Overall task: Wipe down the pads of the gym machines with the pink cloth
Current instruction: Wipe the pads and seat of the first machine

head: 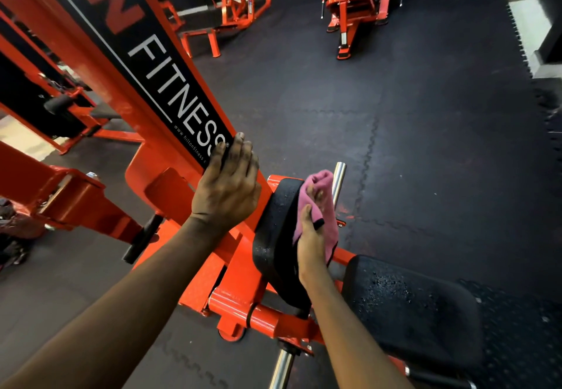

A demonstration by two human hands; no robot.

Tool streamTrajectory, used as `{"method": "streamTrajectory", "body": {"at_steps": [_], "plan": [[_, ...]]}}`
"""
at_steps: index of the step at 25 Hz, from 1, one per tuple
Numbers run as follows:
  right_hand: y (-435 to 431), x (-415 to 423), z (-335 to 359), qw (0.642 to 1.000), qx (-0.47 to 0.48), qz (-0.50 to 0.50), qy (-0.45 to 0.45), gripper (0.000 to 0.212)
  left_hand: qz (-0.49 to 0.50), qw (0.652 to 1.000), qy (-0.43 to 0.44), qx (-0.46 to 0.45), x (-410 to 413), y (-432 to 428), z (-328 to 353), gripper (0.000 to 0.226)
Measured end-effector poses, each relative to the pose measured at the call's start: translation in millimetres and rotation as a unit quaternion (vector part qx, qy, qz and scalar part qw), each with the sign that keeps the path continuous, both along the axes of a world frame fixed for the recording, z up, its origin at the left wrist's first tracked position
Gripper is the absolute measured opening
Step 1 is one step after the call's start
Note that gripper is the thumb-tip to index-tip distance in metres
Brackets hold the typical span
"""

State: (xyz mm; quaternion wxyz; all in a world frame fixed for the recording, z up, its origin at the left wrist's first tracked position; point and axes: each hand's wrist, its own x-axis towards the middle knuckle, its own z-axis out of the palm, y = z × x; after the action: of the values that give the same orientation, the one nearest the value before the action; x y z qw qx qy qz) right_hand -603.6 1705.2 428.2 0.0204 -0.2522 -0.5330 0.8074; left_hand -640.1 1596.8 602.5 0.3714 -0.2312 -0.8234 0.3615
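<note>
A black upright pad [273, 236] stands on the orange machine in front of me, wet with droplets. My right hand [310, 242] grips the bunched pink cloth [322, 203] and holds it against the pad's right face. My left hand [228, 185] rests flat with straight fingers on the slanted orange beam [100, 63] with its black FITNESS panel, just left of the pad. A black seat pad [416, 306], also dotted with droplets, lies lower right.
Chrome bars stick out behind the pad [339, 182] and below it [281, 367]. Two more orange machines stand at the back, one centre [231, 2] and one right [355, 2]. Dark rubber tile floor [395, 109] spreads between them.
</note>
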Motion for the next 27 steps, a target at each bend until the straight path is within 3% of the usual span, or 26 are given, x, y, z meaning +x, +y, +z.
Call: {"method": "streamTrajectory", "body": {"at_steps": [4,6,10,12,14,16,18,21,27], "plan": [[-28.0,30.2,24.0,0.983,0.028,-0.078,0.167,0.083,0.001,1.000,-0.001,0.001,1.3,0.2,1.5,0.047],[-35.4,56.7,-0.3,0.983,0.020,-0.051,0.177,0.078,0.002,1.000,-0.003,0.000,1.5,0.5,1.4,0.047],[-36.9,77.0,-42.1,0.998,-0.007,-0.057,0.023,0.088,0.004,1.000,-0.006,0.000,1.6,1.3,1.1,0.048],[-24.5,67.0,-46.7,0.994,-0.009,-0.071,-0.081,0.083,0.009,1.000,-0.005,-0.001,1.8,1.5,0.9,0.050],[-18.5,59.7,-34.9,0.991,-0.019,-0.068,-0.114,0.079,0.013,1.000,-0.004,-0.002,2.1,1.7,0.9,0.050],[-25.3,57.8,-1.6,0.996,-0.014,-0.074,-0.054,0.072,0.012,1.000,-0.005,0.002,2.4,1.5,0.6,0.048],[-42.9,70.0,24.7,0.994,0.015,-0.096,0.059,0.081,0.010,1.000,-0.006,0.004,2.2,1.6,0.4,0.047],[-61.8,99.9,20.7,0.984,0.053,-0.070,0.154,0.076,0.006,1.000,-0.003,0.008,1.2,1.5,0.5,0.049],[-51.8,110.4,-46.6,0.997,-0.002,-0.055,-0.046,0.101,0.000,1.000,-0.007,0.018,0.3,1.5,-2.6,0.052]]}}
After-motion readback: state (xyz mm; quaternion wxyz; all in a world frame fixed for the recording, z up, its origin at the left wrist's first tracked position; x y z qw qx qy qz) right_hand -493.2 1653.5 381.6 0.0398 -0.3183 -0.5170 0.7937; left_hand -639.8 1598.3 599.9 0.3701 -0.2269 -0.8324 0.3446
